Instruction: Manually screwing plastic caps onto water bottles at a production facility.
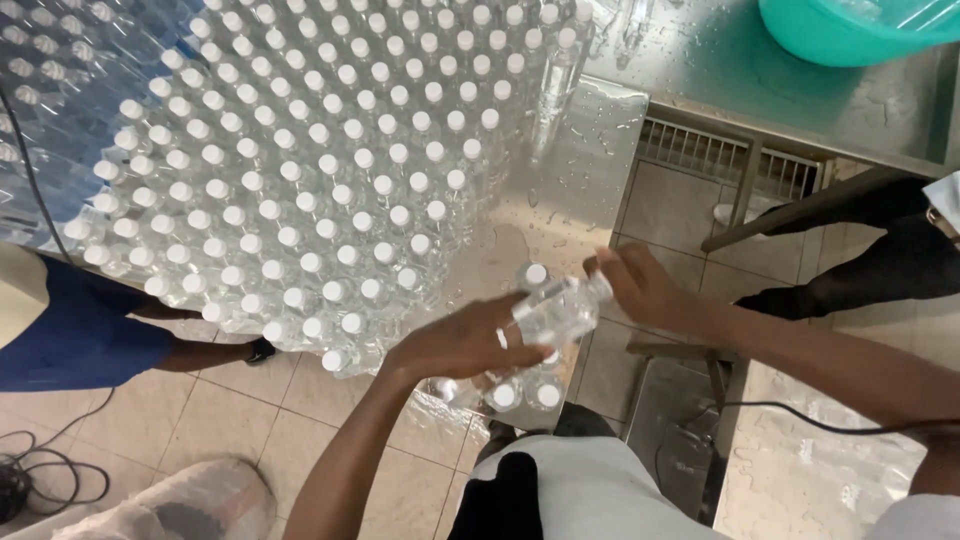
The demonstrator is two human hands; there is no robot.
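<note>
Both my hands hold one clear plastic bottle (560,308) with a white cap, lying sideways above the near edge of a wet steel table (580,170). My left hand (470,340), a ring on one finger, grips its body. My right hand (635,285) pinches its cap end. Directly under the hands stand a few capped bottles (520,393) at the table's near edge. A large block of several upright capped bottles (320,180) fills the table to the left.
Shrink-wrapped bottle packs (60,100) are stacked at far left. A person in blue shorts (80,330) stands at left; another person's dark-trousered legs (870,260) are at right. A teal basin (850,30) sits top right. Cables (40,470) lie on the tiled floor.
</note>
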